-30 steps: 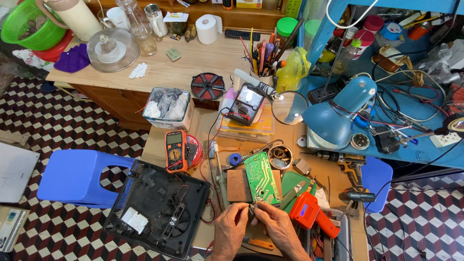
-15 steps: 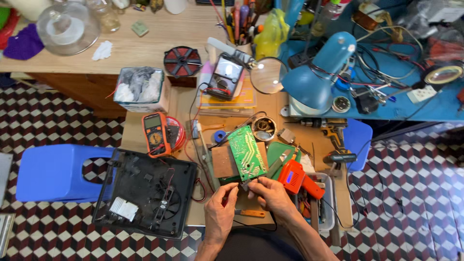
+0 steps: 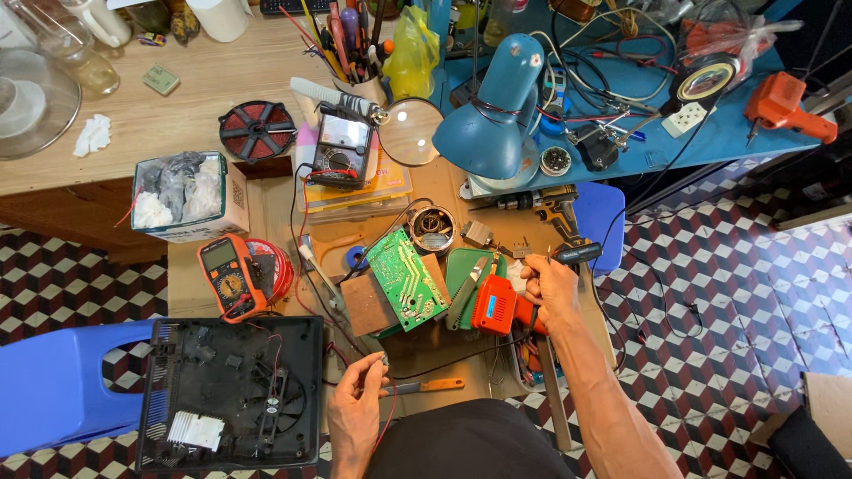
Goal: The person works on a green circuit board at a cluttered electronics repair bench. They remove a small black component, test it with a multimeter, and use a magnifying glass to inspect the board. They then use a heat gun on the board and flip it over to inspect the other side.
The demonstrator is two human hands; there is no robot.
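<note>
Nearest the camera, the left hand (image 3: 355,410) pinches the end of a thin red wire (image 3: 387,417) between thumb and fingertips, just above a small orange-handled knife (image 3: 424,387) lying on the workbench (image 3: 275,206). To its left sits an opened black appliance housing (image 3: 232,390) with a fan in its middle, resting partly over a blue plastic stool (image 3: 62,383). Further out on the right, the right hand (image 3: 550,288) is closed around the dark handle of a soldering iron (image 3: 575,254), beside an orange power tool (image 3: 493,305) on a green mat (image 3: 469,266). Between the hands, a green circuit board (image 3: 406,278) stands tilted against a brown block. An orange multimeter (image 3: 229,275) lies left of it, touching a red spool. Beyond are a round metal tin (image 3: 433,229), an analog meter (image 3: 341,151), a magnifying glass (image 3: 412,131) and a blue desk lamp (image 3: 493,124).
</note>
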